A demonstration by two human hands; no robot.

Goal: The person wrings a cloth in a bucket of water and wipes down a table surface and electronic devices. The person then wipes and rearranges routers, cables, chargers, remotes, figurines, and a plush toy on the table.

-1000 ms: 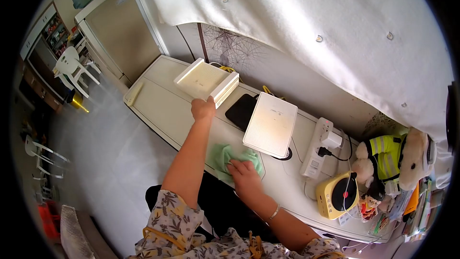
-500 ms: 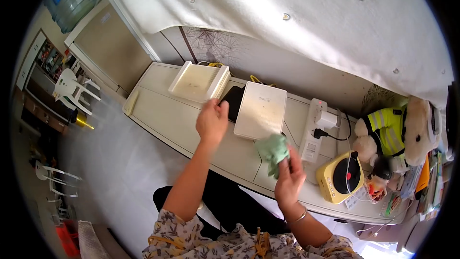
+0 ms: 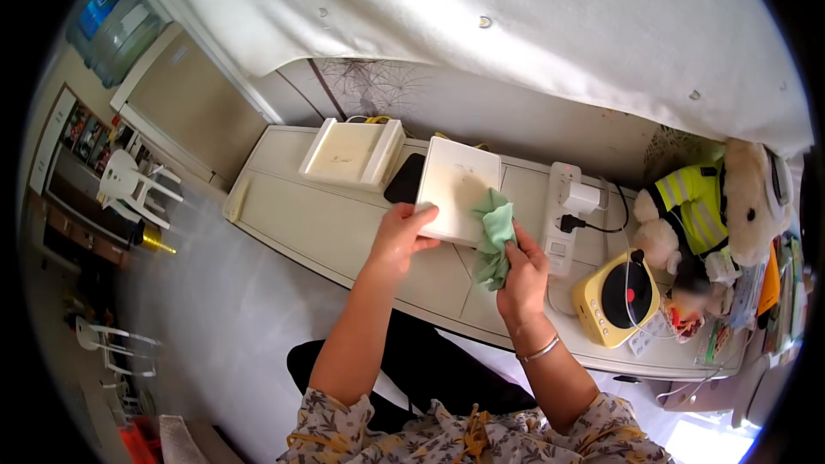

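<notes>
A flat white box (image 3: 461, 185), perhaps a router or set-top box, is tilted up at its near side over the cabinet top. My left hand (image 3: 401, 236) grips its near left corner, thumb on top and fingers below. In my right hand (image 3: 523, 272) is a crumpled green cloth (image 3: 495, 239), pinched between thumb and fingers. The cloth lies against the box's near right edge. To the left of the box is a black flat device (image 3: 405, 179), and beyond that a larger white box (image 3: 353, 153) with raised sides.
A white power strip (image 3: 563, 219) with plugs stands right of the box. Farther right are a yellow record-player-shaped device (image 3: 615, 302), a plush toy in a yellow vest (image 3: 693, 206) and books (image 3: 778, 301). A white cloth (image 3: 447, 26) hangs above the cabinet top (image 3: 318, 228).
My left hand has come right and taken hold of the white box's corner. My right hand has brought the green cloth up onto the box's right edge. The view has shifted slightly.
</notes>
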